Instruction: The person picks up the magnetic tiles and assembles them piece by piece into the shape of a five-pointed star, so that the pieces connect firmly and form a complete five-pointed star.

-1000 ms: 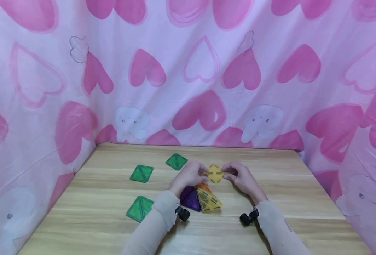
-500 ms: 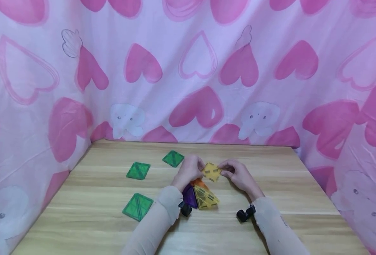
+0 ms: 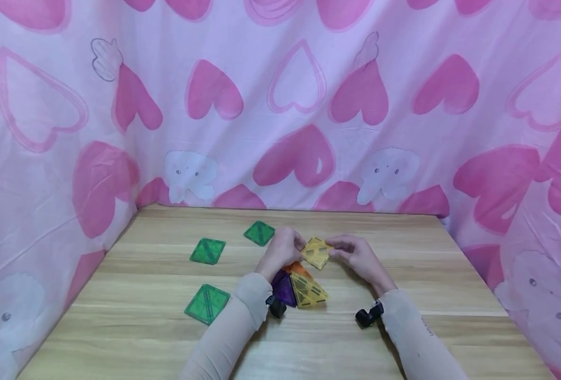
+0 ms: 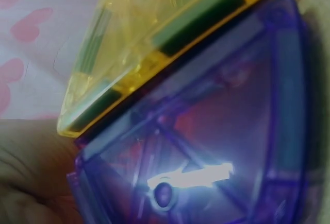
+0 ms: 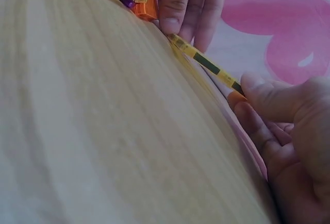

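A diamond-shaped yellow magnetic tile piece [image 3: 316,253] is pinched between my two hands just above the table. My left hand [image 3: 285,250] pinches its left corner, and my right hand [image 3: 360,258] grips the right corner between thumb and fingers. Edge-on in the right wrist view, the yellow piece [image 5: 206,64] spans from the left fingertips to the right thumb. Right in front of the left hand stands a cluster of tiles: purple [image 3: 284,290], orange [image 3: 299,271] and yellow [image 3: 310,292]. The left wrist view is filled by its purple tile [image 4: 221,121].
Three green tile pairs lie on the wooden table [image 3: 133,316]: one at the back [image 3: 259,233], another at the left [image 3: 207,250], a third nearer the front [image 3: 207,303]. A pink heart-patterned curtain [image 3: 280,105] encloses the back and sides.
The yellow piece has turned and tilted slightly between the hands. My right fingers have moved further over its corner. The head view has shifted a little.
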The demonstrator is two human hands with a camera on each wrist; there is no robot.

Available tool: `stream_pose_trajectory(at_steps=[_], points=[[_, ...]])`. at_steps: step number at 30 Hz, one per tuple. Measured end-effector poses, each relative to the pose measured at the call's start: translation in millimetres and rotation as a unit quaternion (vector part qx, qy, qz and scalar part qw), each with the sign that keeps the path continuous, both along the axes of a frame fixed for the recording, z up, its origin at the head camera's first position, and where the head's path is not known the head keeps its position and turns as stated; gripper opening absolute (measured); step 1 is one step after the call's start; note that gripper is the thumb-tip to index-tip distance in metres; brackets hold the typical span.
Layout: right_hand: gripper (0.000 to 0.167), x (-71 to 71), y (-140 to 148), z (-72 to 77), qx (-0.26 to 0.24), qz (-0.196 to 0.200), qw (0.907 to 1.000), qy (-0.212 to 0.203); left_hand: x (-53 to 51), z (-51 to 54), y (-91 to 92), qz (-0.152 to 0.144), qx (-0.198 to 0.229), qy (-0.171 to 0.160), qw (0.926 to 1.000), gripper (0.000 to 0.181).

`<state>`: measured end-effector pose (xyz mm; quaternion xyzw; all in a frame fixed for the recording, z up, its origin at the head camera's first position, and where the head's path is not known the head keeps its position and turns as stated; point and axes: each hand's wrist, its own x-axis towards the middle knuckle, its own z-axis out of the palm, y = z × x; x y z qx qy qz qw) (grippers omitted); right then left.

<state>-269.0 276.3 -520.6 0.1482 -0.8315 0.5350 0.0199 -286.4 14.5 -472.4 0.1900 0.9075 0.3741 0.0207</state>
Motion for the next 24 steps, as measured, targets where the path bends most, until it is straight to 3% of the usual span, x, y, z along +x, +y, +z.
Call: stream_pose_trajectory(at_steps=[8,18,24], points=[[0.03,-1.0,1,-2.1,0.003,-0.021,0.9997,0.009,2.2,4.0,-2.2,0.016,0.049,-0.02,0.9985,0.03],[0.026,-1.4,2,-1.2,-0.028,-0.031,0.9986,0.033,5.7,10.6,-4.4,0.002,0.047,0.007,0.9989,0.02],[0.024,1.2,3,-1.2,-0.042,-0.051,0.9977,0.014,13.2,14.3,-17.6,-0.019,0.036,0.014,0.9991,0.021]])
